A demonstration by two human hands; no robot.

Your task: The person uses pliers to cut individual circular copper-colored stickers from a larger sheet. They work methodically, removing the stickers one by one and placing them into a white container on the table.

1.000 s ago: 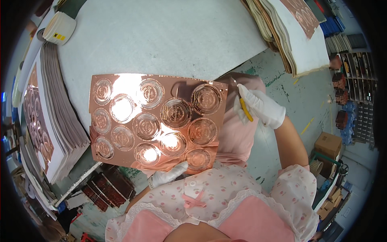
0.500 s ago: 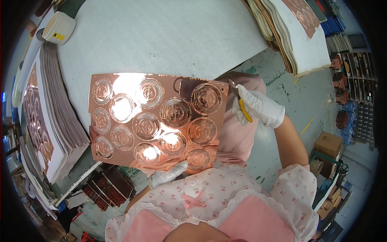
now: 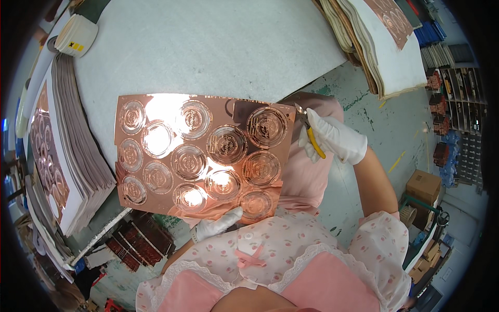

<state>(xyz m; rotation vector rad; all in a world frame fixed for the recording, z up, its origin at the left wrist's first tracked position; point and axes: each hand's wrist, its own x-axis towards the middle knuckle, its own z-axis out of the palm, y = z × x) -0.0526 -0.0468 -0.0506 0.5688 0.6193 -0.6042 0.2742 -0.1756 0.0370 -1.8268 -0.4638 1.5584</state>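
Observation:
A shiny copper-coloured metal sheet point(image 3: 200, 140) with several round embossed patterns is held tilted in front of me, its far part over the table edge. My left hand point(image 3: 221, 223), in a white glove, grips its near edge; the thumb lies on top and the other fingers are hidden beneath. My right hand point(image 3: 335, 136), also gloved in white, is closed around cutting pliers point(image 3: 312, 136) with yellow handles. The pliers' jaws are at the sheet's far right corner; whether they touch it I cannot tell.
A grey-white table point(image 3: 208, 47) lies beyond the sheet. On the left stand a thick stack of grey sheets point(image 3: 78, 135) and a white tub point(image 3: 77, 35). Another stack of sheets point(image 3: 358, 41) is at the far right. A cardboard box point(image 3: 422, 186) sits by racks on the right.
The copper sheet has shifted very slightly, with its reflections moving a little. Both hands keep the same hold and place.

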